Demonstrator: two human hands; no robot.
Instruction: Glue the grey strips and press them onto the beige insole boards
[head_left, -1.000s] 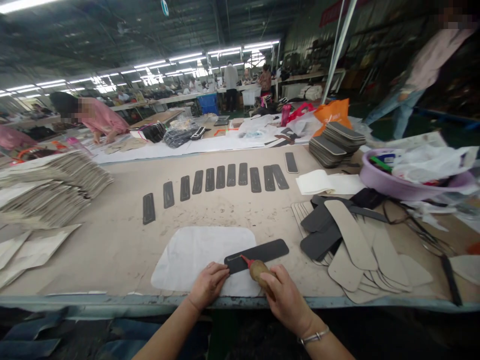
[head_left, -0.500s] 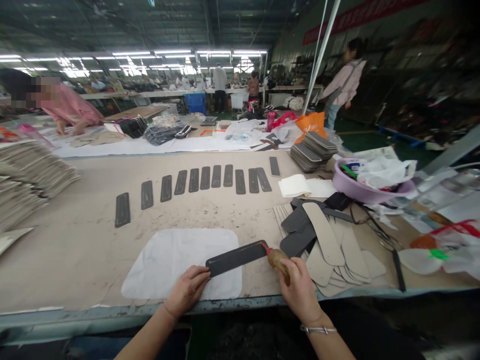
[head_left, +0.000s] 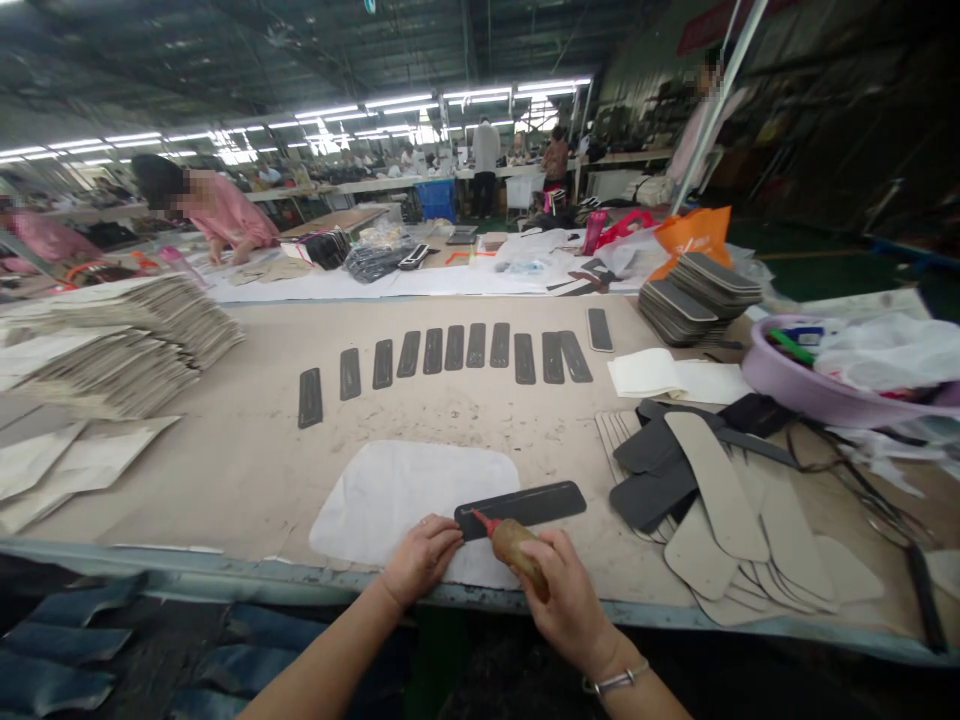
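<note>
A long dark strip with rounded ends [head_left: 536, 503] lies aslant, partly over a white sheet [head_left: 382, 495]. My left hand [head_left: 421, 560] is closed at the strip's left end, its fingertips pinching the edge. In my right hand [head_left: 566, 600] is a brownish glue bottle with a red nozzle [head_left: 516, 550], tipped so that the nozzle meets the strip near my left fingers. A thin pale line shows along the strip's upper side. Beyond it, several small dark rounded pieces [head_left: 454, 347] lie in a curved row, many with shiny outlines on them.
Pale and dark cut pieces [head_left: 716, 485] lie heaped on the right, near a purple basin [head_left: 780, 380]. Stacked pale sheets [head_left: 142, 340] stand on the left. Farther back are a pile of dark pieces [head_left: 694, 300] and a co-worker in pink [head_left: 232, 215]. The table's front edge [head_left: 262, 575] runs close by.
The glue bottle's nozzle has travelled from the strip's right end to its left end, close to my left hand. My view has swung left, so the table's contents appear farther right.
</note>
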